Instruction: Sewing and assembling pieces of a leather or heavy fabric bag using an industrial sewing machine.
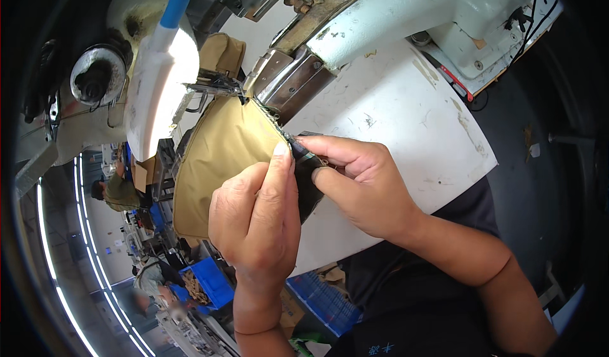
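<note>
A tan fabric piece [219, 157], curved and sewn like a bag panel, hangs at the head of a sewing machine [288, 81], one edge under the needle area. My left hand [257, 214] pinches its right edge between thumb and index finger. Close beside it, my right hand [355, 173] pinches the dark fabric [309, 189] that runs along that same edge. A greenish strip shows between the two hands. What lies directly under my fingertips is hidden.
A white worktable [406, 122] spreads to the right under the machine's pale arm [374, 20]. A lit white lamp [162, 78] hangs at left. Another tan piece [222, 53] lies behind the machine. Blue crates [212, 283] and other people at machines appear lower left.
</note>
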Motion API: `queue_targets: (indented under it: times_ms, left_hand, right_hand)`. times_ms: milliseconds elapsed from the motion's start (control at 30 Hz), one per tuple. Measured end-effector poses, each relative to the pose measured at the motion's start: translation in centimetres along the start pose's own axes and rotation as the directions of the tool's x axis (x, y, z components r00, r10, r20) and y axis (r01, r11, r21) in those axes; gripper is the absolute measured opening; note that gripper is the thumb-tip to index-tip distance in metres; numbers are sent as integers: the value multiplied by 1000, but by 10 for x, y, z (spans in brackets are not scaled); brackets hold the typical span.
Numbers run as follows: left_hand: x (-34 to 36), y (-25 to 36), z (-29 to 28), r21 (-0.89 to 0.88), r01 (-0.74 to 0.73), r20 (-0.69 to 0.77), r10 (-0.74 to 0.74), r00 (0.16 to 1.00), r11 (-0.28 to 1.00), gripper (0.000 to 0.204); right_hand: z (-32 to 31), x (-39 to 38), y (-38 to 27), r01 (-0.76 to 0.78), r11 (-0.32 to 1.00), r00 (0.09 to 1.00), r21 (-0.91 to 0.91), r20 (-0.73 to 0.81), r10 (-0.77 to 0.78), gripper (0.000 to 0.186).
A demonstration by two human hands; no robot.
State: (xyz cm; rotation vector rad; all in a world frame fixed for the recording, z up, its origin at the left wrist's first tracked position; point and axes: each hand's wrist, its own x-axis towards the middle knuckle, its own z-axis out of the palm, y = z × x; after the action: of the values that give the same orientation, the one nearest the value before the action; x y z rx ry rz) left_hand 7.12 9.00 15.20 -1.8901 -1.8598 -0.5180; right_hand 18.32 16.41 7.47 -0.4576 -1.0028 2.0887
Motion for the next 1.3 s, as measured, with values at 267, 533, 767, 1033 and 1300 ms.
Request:
queue_targets:
  times_ms: [267, 533, 767, 1033, 1300]
  left_hand:
    - [0, 3, 1, -121, 91, -13, -93, 996, 988, 32]
    - [7, 1, -9, -184, 116, 44, -109, 993, 976, 30]
    - [12, -5, -3, -195, 68, 35, -62, 997, 978, 31]
    - [21, -20, 1, -207, 114, 27, -110, 994, 972, 29]
    - [38, -29, -1, -170, 130, 67, -120, 991, 977, 23]
  right_hand:
    - [-1, 0, 0, -41, 999, 999, -23, 5, 41, 42]
    - [6, -1, -9, -94, 996, 996, 6, 7, 94, 43]
    - [2, 4, -4, -117, 993, 993, 6, 10, 116, 45]
    - [13, 25, -2, -60, 990, 998, 124, 13, 58, 39]
    - [19, 32, -3, 280, 937, 947, -207, -99, -305, 24]
